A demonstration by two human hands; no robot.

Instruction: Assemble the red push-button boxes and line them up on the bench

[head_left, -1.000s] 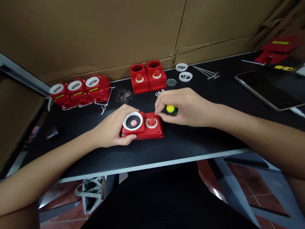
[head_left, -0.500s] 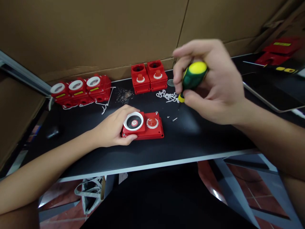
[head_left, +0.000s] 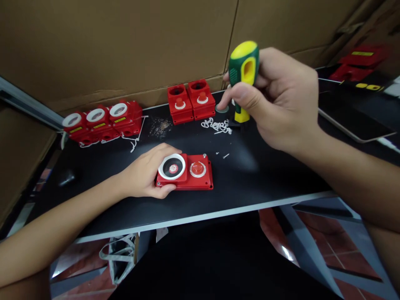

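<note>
My left hand (head_left: 151, 171) is closed around the left end of a red alarm box (head_left: 203, 181) lying flat on the black table. The box carries a white-ringed round sounder (head_left: 171, 167) and a red dome lamp (head_left: 198, 168); a screw head shows at its upper right corner. Raised above the table, my right hand (head_left: 281, 96) grips a green and yellow screwdriver (head_left: 244, 62) by its handle, butt end up. The screwdriver's shaft and tip cannot be made out. Two small loose screws (head_left: 226, 156) lie to the right of the box.
White cord (head_left: 217, 126) lies behind the screws. Two red boxes with open round holes (head_left: 200, 100) stand against the cardboard wall. Three red boxes with white rings (head_left: 103, 123) stand at the left. A phone (head_left: 353, 116) and another screwdriver (head_left: 365, 86) lie at the right.
My right hand has turned the screwdriver more upright, its handle moving slightly up and left, with the fingers shifted on it. My left hand keeps its hold on the box. The view has shifted slightly.
</note>
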